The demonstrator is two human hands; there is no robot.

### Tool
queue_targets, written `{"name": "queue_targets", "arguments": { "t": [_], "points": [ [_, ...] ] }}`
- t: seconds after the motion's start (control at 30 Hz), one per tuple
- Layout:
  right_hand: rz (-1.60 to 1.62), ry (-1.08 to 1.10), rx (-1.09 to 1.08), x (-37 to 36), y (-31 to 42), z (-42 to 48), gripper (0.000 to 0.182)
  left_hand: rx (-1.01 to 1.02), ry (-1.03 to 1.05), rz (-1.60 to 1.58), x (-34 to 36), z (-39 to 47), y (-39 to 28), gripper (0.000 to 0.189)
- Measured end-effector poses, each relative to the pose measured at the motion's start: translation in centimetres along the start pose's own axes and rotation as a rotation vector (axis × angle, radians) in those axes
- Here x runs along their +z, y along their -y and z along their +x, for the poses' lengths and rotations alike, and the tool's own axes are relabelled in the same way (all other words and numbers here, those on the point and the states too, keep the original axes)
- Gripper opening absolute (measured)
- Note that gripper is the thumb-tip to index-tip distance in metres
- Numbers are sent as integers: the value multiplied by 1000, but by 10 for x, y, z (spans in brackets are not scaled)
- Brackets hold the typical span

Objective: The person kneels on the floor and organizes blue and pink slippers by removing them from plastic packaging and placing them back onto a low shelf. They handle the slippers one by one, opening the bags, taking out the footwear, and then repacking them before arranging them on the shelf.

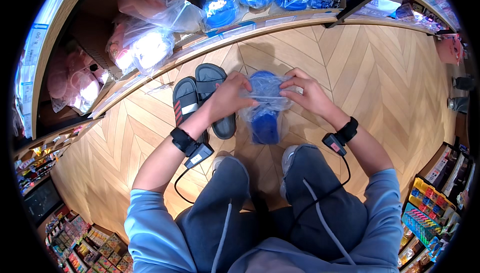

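Note:
Blue slippers in a clear plastic bag are in front of me, over the wood floor. A pale folded strip of the bag runs across its middle. My left hand grips the bag's left side, thumb below and fingers above. On the opposite side, my right hand pinches the plastic between thumb and fingertips. Just left of the bag lies a pair of black slide sandals, one with red and white stripes and the other partly behind my left wrist.
Along the far side runs a low shelf edge below bagged blue slippers and pink bagged slippers. A scrap of clear plastic lies by it. My knees are close below the bag. Goods racks stand at right and lower left.

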State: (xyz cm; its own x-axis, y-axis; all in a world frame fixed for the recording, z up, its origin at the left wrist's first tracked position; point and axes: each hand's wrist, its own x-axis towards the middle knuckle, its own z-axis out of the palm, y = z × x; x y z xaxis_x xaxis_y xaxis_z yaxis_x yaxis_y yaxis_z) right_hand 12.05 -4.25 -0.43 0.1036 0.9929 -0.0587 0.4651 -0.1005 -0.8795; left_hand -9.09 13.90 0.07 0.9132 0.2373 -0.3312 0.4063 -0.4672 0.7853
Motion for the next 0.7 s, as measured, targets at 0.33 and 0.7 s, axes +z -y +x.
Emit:
{"name": "queue_targets", "arguments": {
  "t": [0.33, 0.7],
  "points": [
    [249, -108, 194, 40, -40, -6, 79, 245, -193, -63, 41, 1, 4, 74],
    [268, -49, 167, -19, 46, 17, 36, 275, -347, -19, -12, -10, -55, 63]
  ]
}}
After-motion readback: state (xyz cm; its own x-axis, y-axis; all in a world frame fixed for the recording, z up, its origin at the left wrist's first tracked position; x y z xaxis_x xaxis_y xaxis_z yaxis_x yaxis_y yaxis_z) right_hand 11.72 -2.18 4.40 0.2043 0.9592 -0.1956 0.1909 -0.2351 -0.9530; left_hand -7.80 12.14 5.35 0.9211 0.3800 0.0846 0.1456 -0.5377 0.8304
